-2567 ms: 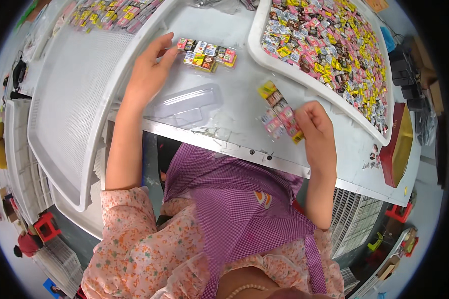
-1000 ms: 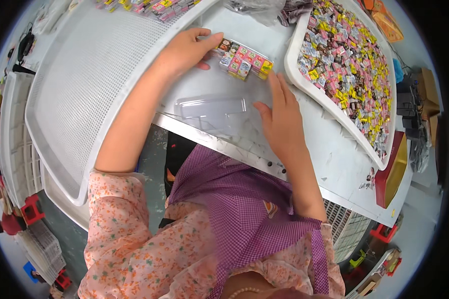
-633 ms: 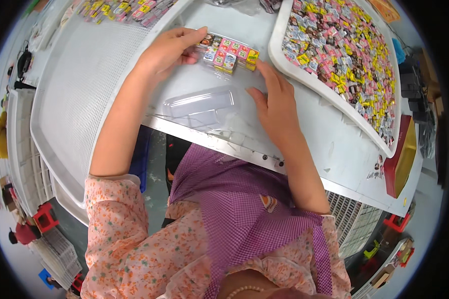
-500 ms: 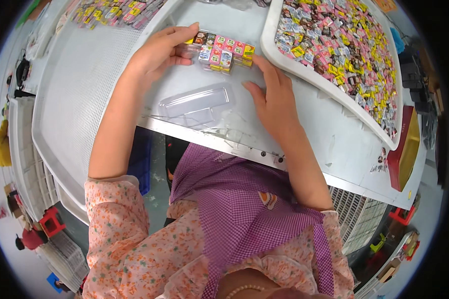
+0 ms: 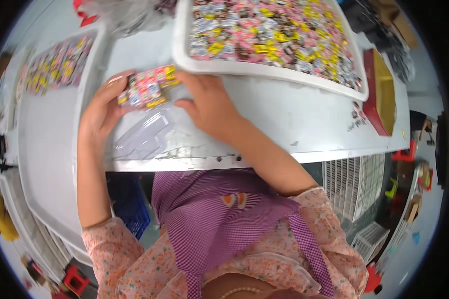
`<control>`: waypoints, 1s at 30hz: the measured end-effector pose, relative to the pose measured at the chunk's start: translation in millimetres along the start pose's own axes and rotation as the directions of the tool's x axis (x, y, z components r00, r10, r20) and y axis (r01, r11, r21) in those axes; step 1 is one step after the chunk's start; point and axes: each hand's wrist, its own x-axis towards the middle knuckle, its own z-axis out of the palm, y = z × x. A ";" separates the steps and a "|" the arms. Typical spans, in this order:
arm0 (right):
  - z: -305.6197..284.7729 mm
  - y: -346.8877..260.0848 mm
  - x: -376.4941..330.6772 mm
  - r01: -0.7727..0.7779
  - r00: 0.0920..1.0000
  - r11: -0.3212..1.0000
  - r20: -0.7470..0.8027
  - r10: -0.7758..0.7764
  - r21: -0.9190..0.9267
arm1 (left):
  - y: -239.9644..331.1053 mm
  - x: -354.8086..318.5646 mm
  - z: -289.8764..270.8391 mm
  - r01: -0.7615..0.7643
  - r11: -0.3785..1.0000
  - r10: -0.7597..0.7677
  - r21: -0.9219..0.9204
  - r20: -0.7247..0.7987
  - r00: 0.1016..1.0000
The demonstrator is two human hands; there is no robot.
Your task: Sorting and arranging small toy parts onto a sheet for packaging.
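Here, both hands close on a small block of colourful sweets on the white table, just near of the big white tray heaped with the same wrapped pieces. The left hand cups the block's left end, fingers curled around it; the right hand presses its right end, fingers bent against it. A clear plastic shell lies just near of the block, between the wrists. Far left, another batch of sweets lies flat. A red box stands to the tray's right.
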 end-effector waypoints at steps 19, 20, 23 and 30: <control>-7.9 -2.2 -2.4 0.069 0.998 0.995 -0.013 -0.068 0.077 | -26.7 -34.8 -20.1 -0.055 0.915 -0.018 -0.399 -0.178 0.984; -7.6 -3.9 -1.5 0.086 0.996 0.990 -0.005 -0.086 0.114 | -25.1 -39.9 -14.0 -0.073 0.912 -0.010 -0.405 -0.200 0.980; -9.0 -7.7 -3.5 0.039 0.998 0.997 0.042 -0.042 0.071 | -24.7 -48.8 -10.4 -0.080 0.896 -0.007 -0.438 -0.194 0.981; -11.0 -13.9 -1.3 -0.268 0.949 0.825 0.283 0.137 0.497 | -28.9 -52.9 2.6 -0.099 0.829 0.019 -0.551 -0.150 0.988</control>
